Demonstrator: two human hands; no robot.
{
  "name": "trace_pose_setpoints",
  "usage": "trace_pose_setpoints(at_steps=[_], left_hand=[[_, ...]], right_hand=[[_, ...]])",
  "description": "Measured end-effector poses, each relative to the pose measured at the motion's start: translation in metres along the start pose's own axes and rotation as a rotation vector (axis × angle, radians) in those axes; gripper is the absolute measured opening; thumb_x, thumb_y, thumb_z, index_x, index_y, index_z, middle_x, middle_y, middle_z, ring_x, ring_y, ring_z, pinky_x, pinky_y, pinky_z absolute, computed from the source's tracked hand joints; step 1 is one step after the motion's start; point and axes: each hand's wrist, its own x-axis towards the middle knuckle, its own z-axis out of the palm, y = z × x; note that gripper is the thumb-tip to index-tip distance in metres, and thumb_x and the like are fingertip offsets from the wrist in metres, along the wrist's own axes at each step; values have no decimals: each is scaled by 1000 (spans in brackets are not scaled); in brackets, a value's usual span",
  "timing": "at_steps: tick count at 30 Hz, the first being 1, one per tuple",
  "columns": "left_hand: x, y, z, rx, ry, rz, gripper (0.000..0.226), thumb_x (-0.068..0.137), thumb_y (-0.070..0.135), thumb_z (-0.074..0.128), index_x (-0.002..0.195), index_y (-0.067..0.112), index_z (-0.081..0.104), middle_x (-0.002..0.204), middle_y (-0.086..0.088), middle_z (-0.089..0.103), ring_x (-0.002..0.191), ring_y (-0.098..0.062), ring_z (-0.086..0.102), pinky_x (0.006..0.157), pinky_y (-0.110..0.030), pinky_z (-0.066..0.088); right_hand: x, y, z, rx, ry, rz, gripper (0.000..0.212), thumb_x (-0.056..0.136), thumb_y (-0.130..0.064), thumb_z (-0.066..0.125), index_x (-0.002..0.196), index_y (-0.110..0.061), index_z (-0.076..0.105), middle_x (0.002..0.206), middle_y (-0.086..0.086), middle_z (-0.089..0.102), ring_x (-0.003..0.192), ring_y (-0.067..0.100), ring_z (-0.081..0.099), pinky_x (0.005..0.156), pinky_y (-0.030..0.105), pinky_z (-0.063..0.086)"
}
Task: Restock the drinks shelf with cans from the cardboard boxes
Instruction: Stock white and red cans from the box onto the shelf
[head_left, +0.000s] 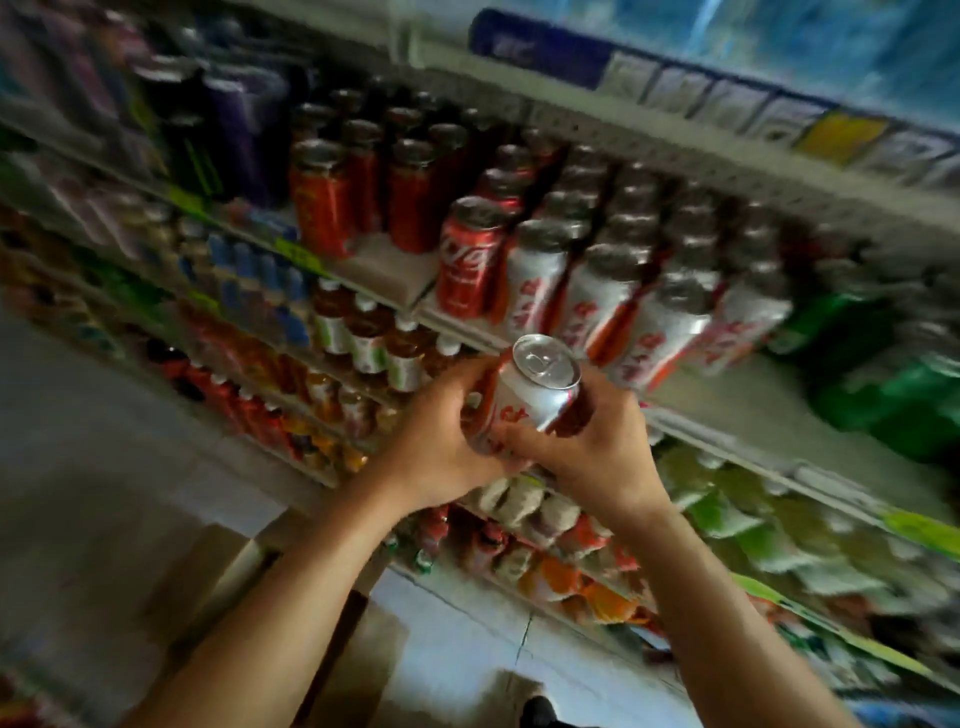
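Both hands, left hand (441, 431) and right hand (592, 447), have fingers clamped round a white can (540, 395). The shelf (727, 400) rows look mostly full; a front gap remains.

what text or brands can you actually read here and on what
"Coca-Cola", in white script, partly legible: on the red can at the front of the shelf.
Red lettering on the white can gripped by the left hand and right hand: unreadable.
Shelf-edge price tags and white shelf cans: too blurred.
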Motion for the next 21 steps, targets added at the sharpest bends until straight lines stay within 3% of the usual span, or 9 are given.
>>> trace_pose_setpoints(at_steps=[2,6,11,15,19,21], left_hand=[[11,24,22,34,-4,56,66,63,10,90,117,29,58,109,17,66,103,8,62,82,-12,50],[28,61,83,24,14,133,60,69,8,86,121,20,61,112,9,69,107,-2,64,87,-29,56],[42,88,142,-13,73,168,56,77,18,80,128,15,56,118,9,67,110,4,61,88,-12,48],[56,92,172,48,69,170,63,79,17,79,135,19,50,125,6,63,115,-2,60,92,-23,53],[63,84,167,291,115,220,65,79,33,78,136,21,49,129,6,59,119,-6,56,98,-24,49],[62,78,160,344,146,202,60,79,35,79,131,19,54,123,6,61,111,-6,59,94,-27,52]], right_hand=[[-4,1,-32,-10,48,-25,48,62,-20,91,104,-20,67,87,-4,75,76,6,71,65,29,56],[-12,4,-99,-63,154,-65,56,60,-20,89,110,-23,64,84,-10,73,72,1,68,62,23,54],[-13,19,-150,-80,212,-84,78,57,-29,94,126,-27,57,95,-15,71,83,0,67,70,27,57],[-8,30,-175,-43,274,-128,72,59,-30,93,123,-23,62,95,-14,71,82,-1,66,68,18,53],[5,48,-177,1,322,-77,65,64,-27,92,121,-24,63,96,-13,72,83,0,67,71,25,57],[10,56,-174,10,333,-54,63,64,-29,92,119,-24,64,94,-11,72,82,4,67,71,28,57]])
